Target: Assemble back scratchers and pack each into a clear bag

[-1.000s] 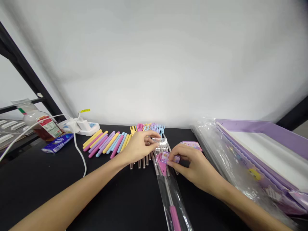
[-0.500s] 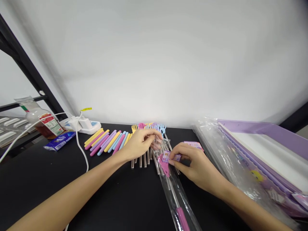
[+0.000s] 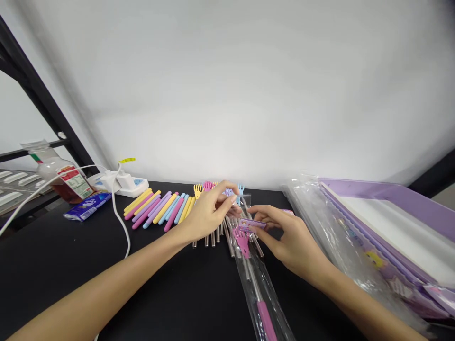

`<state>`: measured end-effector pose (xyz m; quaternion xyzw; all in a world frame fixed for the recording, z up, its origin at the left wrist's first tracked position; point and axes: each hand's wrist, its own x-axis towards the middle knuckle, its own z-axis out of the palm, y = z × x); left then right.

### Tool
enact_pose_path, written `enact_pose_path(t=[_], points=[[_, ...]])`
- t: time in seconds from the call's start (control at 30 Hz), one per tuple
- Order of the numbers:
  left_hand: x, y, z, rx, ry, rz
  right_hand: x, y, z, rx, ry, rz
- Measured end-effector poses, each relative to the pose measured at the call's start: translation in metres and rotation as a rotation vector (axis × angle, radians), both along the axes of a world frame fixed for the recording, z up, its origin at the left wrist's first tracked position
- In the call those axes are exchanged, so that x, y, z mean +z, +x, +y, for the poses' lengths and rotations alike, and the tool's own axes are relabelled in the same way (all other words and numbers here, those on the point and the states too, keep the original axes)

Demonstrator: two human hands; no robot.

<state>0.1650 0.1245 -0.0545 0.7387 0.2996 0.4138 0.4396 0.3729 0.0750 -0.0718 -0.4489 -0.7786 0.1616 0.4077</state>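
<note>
A pink back scratcher point(image 3: 242, 244) with a metal rod and pink handle lies inside a long clear plastic bag point(image 3: 272, 279). At the bag's top end, my left hand point(image 3: 208, 213) is closed with thumb and fingers on the clear film. My right hand point(image 3: 282, 232) pinches a small printed purple card point(image 3: 251, 224), held just above the pink claw near the bag's mouth. Behind and beneath the hands lie several more back scratchers with metal rods, among them a yellow one point(image 3: 198, 191) and a blue one point(image 3: 241, 189).
Several coloured handles point(image 3: 161, 208) lie in a row at the left. Beyond them are a white power strip point(image 3: 137, 187) with cables, a blue packet point(image 3: 87, 207) and a bottle point(image 3: 67, 180). At right, clear bags point(image 3: 309, 208) lie beside a purple box point(image 3: 398, 187).
My right hand has tilted the card flatter and moved it slightly up toward the bag's mouth. My left hand has risen a little, still at the bag's end.
</note>
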Motion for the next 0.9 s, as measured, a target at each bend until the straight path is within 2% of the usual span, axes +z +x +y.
enact_pose_path(t=[0.17, 0.37, 0.47, 0.67, 0.9], points=[[0.003, 0.0, -0.004, -0.006, 0.102, 0.133, 0.001, 0.003, 0.0, -0.037, 0.033, -0.013], [-0.002, 0.002, -0.007, -0.072, 0.053, 0.125, 0.002, 0.006, 0.001, -0.039, 0.037, 0.018], [-0.008, 0.005, -0.005, -0.032, 0.029, 0.086, 0.005, 0.009, 0.001, -0.054, 0.016, 0.016], [-0.013, 0.01, -0.004, 0.049, -0.016, 0.009, 0.028, 0.015, 0.008, -0.109, -0.014, 0.103], [-0.015, 0.01, -0.002, 0.052, -0.039, -0.01, 0.053, 0.015, 0.032, 0.085, -0.063, 0.027]])
